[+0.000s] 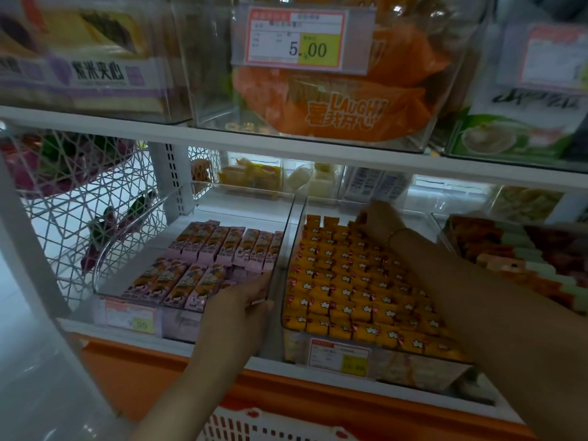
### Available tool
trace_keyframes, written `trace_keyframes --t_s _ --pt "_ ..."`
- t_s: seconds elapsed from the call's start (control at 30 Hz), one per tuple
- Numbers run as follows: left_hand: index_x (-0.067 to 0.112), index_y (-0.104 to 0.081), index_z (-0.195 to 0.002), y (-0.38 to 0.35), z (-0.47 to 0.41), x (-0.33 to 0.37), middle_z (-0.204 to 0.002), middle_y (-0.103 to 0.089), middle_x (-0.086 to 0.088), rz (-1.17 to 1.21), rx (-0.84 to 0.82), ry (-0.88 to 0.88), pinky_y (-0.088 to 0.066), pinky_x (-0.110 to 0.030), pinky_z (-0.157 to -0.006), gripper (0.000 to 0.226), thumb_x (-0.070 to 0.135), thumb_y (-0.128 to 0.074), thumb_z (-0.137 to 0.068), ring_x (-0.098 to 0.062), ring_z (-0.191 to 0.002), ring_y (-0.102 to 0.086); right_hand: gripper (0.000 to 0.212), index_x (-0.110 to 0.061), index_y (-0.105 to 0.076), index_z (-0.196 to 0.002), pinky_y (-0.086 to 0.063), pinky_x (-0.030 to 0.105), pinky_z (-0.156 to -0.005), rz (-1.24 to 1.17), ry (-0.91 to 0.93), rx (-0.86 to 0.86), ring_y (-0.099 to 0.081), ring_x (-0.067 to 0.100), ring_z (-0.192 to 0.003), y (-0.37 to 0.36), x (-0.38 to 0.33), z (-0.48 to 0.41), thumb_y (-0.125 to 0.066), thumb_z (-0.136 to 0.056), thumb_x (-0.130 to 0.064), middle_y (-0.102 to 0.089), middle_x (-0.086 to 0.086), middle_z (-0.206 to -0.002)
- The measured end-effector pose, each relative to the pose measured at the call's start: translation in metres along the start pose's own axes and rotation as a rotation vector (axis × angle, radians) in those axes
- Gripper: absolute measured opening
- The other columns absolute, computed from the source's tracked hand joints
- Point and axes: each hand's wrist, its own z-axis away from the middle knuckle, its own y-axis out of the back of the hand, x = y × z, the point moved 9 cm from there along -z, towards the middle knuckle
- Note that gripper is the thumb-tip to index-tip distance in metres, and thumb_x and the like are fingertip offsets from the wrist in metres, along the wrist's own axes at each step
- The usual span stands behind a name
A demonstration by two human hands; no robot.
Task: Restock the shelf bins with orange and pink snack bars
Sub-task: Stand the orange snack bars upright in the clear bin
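Two clear bins stand side by side on the lower shelf. The left bin (105, 272) holds pink snack bars (222, 246) in two rows. The right bin (294, 224) is packed with orange snack bars (343, 281). My left hand (238, 305) is at the pink bin's front right corner, thumb inside the front wall and fingers outside it, gripping the rim. My right hand (378, 218) reaches over the orange bars to the back row, its fingers bent down onto the bars there; the fingertips are hidden.
The shelf above (286, 144) hangs low over both bins and carries clear boxes of other snacks and a price tag (296, 36). A white wire basket (79, 198) hangs at the left. Another bin (521, 246) of snacks stands at the right. A red-and-white crate (254, 424) sits below.
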Motion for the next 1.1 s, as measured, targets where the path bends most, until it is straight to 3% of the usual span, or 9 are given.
trace_keyframes --t_s 0.07,0.3,0.4,0.47,0.57,0.67,0.8,0.93,1.1 --pt "0.015 -0.054 -0.130 -0.001 -0.001 -0.001 -0.131 -0.058 -0.003 0.005 -0.006 0.006 -0.040 -0.019 -0.096 0.043 0.004 -0.061 -0.089 -0.016 -0.119 -0.054 0.015 0.000 -0.071 -0.088 -0.045 0.026 -0.077 -0.021 0.005 0.043 -0.064 0.025 -0.089 0.002 -0.001 0.004 -0.060 -0.090 -0.011 -0.069 0.017 -0.095" --pt "0.016 -0.053 -0.131 0.000 -0.001 0.000 -0.129 -0.059 -0.004 -0.012 -0.001 0.005 -0.038 -0.017 -0.091 0.043 0.002 -0.058 -0.090 -0.017 -0.117 -0.055 0.010 -0.001 -0.053 -0.096 -0.033 0.029 -0.061 -0.148 0.103 0.348 -0.052 0.023 -0.075 0.048 -0.024 0.046 -0.044 -0.094 -0.003 -0.062 0.017 -0.088" --pt "0.026 -0.051 -0.130 0.002 0.004 0.017 -0.124 -0.058 0.006 -0.060 0.067 -0.068 -0.035 -0.003 -0.079 0.045 0.004 -0.057 -0.091 -0.002 -0.104 -0.050 0.007 -0.002 -0.052 -0.095 -0.041 0.027 -0.061 -0.284 0.181 0.427 -0.059 0.026 -0.076 0.068 -0.040 0.087 -0.048 -0.096 -0.007 -0.063 0.015 -0.085" --pt "0.032 -0.050 -0.126 0.004 0.015 0.045 -0.116 -0.051 0.018 -0.103 0.140 -0.228 -0.029 0.008 -0.076 0.043 0.010 -0.059 -0.091 0.003 -0.103 -0.045 0.006 -0.005 -0.051 -0.094 -0.038 0.013 -0.053 -0.377 0.141 0.464 -0.055 0.016 -0.067 0.082 -0.042 0.117 -0.049 -0.096 -0.010 -0.060 0.005 -0.079" --pt "0.028 -0.056 -0.128 -0.006 0.023 0.050 -0.123 -0.053 0.020 0.175 0.050 -0.123 -0.039 0.001 -0.088 0.039 0.025 -0.062 -0.089 0.006 -0.112 -0.050 0.009 -0.010 -0.052 -0.088 -0.044 0.012 -0.050 -0.772 -0.039 0.345 -0.057 0.016 -0.061 0.087 -0.033 0.154 -0.049 -0.097 -0.012 -0.059 0.001 -0.077" --pt "0.025 -0.063 -0.118 -0.030 0.029 0.042 -0.112 -0.067 0.012 0.478 -0.189 0.094 -0.052 -0.012 -0.082 0.041 0.035 -0.067 -0.078 -0.001 -0.103 -0.063 0.015 -0.004 -0.053 -0.082 -0.056 0.020 -0.059 -1.208 -0.162 0.085 -0.066 0.017 -0.066 0.074 -0.039 0.185 -0.048 -0.096 -0.005 -0.064 0.011 -0.080" --pt "0.012 -0.071 -0.090 -0.045 0.044 0.040 -0.085 -0.074 -0.005 0.585 -0.351 0.275 -0.056 -0.019 -0.066 0.012 0.016 -0.070 -0.078 -0.017 -0.079 -0.072 0.015 -0.001 -0.055 -0.081 -0.056 0.022 -0.058 -1.292 -0.257 -0.080 -0.067 0.017 -0.060 0.060 -0.038 0.213 -0.050 -0.094 -0.008 -0.069 0.011 -0.074" --pt "0.007 -0.071 -0.092 -0.052 0.053 0.036 -0.087 -0.075 -0.010 0.654 -0.436 0.371 -0.055 -0.019 -0.065 0.030 0.018 -0.072 -0.064 -0.022 -0.081 -0.072 0.017 -0.001 -0.059 -0.081 -0.056 0.020 -0.055 -1.404 -0.345 -0.126 -0.067 0.015 -0.060 0.051 -0.029 0.225 -0.050 -0.094 -0.010 -0.069 0.013 -0.075" --pt "0.001 -0.071 -0.089 -0.049 0.059 0.023 -0.086 -0.074 -0.013 0.637 -0.419 0.490 -0.055 -0.018 -0.061 0.011 0.009 -0.064 -0.084 -0.021 -0.079 -0.072 0.016 0.001 -0.054 -0.085 -0.055 0.021 -0.053 -1.492 -0.375 -0.148 -0.070 0.018 -0.061 0.046 -0.029 0.230 -0.046 -0.096 -0.008 -0.069 0.013 -0.071"
